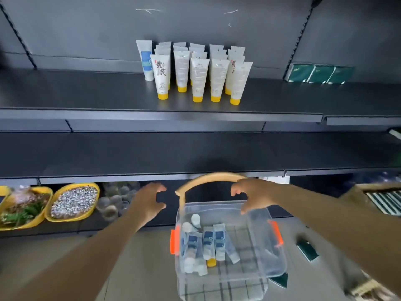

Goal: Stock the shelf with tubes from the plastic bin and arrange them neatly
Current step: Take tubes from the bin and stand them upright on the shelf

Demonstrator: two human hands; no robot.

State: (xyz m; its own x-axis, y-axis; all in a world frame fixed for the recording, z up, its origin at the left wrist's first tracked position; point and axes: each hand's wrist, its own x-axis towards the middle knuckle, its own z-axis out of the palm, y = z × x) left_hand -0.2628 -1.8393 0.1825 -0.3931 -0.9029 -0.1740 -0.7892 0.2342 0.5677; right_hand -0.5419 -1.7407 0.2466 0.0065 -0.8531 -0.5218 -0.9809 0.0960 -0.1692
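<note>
On the upper shelf (86, 94) I see tubes (198, 72) standing cap-down in rows, front to back, with one more tube (145, 59) just left of them at the back. Packets (321, 74) lie far to their right against the back panel. The middle shelf (152, 153) runs below. Lower left sit two trays (74, 202), side by side. Below centre, the plastic bin (225, 242) holds tubes lying flat toward its left side, and a curved handle (208, 179) arches behind it. My left hand (149, 202) is left of the bin, my right hand (252, 195) over its far rim.
</note>
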